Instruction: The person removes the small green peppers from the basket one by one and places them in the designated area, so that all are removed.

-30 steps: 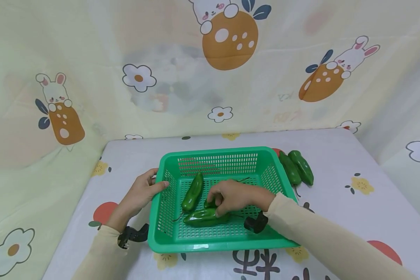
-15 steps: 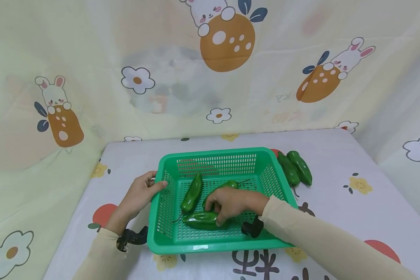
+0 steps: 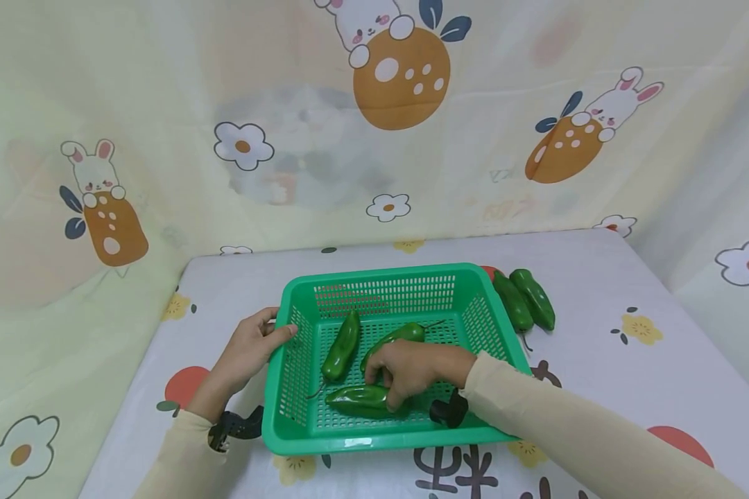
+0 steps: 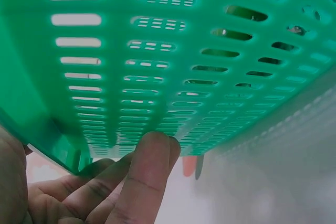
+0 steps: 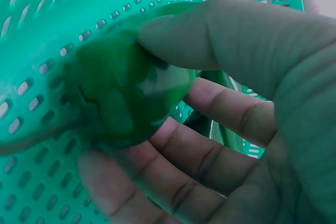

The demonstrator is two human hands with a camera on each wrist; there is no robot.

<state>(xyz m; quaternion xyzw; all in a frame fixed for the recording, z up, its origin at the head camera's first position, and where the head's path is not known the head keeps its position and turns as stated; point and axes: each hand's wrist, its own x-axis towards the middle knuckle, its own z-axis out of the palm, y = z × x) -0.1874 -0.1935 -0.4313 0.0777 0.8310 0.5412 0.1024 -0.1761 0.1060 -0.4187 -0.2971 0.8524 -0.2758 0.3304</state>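
A green plastic basket (image 3: pixel 374 439) with slotted walls stands on the table. My left hand (image 3: pixel 250 350) grips its left rim, thumb over the edge; in the left wrist view its fingers (image 4: pixel 149 166) press against the slotted outer wall. Inside the basket, my right hand (image 3: pixel 406 371) holds a long green pepper (image 3: pixel 357 400) near its front wall. The right wrist view shows thumb and fingers around this pepper's stem end (image 5: pixel 126 93). Two more green peppers lie in the basket: one at the left (image 3: pixel 342 346), one behind my right hand (image 3: pixel 399 337), partly covered by it.
Two green peppers, a left one (image 3: pixel 513 301) and a right one (image 3: pixel 535 298), lie side by side on the cloth just right of the basket. The patterned tablecloth (image 3: pixel 587 374) spreads around, and a printed curtain (image 3: pixel 324 173) rises behind the table.
My right hand has shifted slightly toward me, and the pepper it holds has moved toward the basket's front wall. More of the pepper behind that hand now shows. My left hand stays on the rim.
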